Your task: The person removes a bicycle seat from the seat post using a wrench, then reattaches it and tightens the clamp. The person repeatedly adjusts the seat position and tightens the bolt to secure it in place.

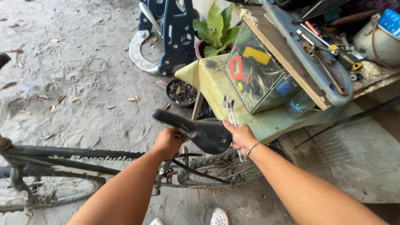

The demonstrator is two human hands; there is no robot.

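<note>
A black bicycle saddle (pixel 204 131) sits on top of a dark bicycle frame (pixel 62 156) that lies across the lower left. My left hand (pixel 167 141) grips under the saddle's narrow front part. At the saddle's wide rear my right hand (pixel 241 135) is shut on a silver adjustable wrench (pixel 229 110), whose jaw end points up. The rear wheel (pixel 225 168) with its knobby tyre lies below the saddle.
A pale green wooden bench (pixel 216 87) stands just behind the saddle, holding a glass box (pixel 258 79) of small parts. Tools lie on a board (pixel 287 50) at upper right. Potted plants (pixel 216 29), a blue stand (pixel 175 29) and a wire rack (pixel 325 146) are on the sandy ground.
</note>
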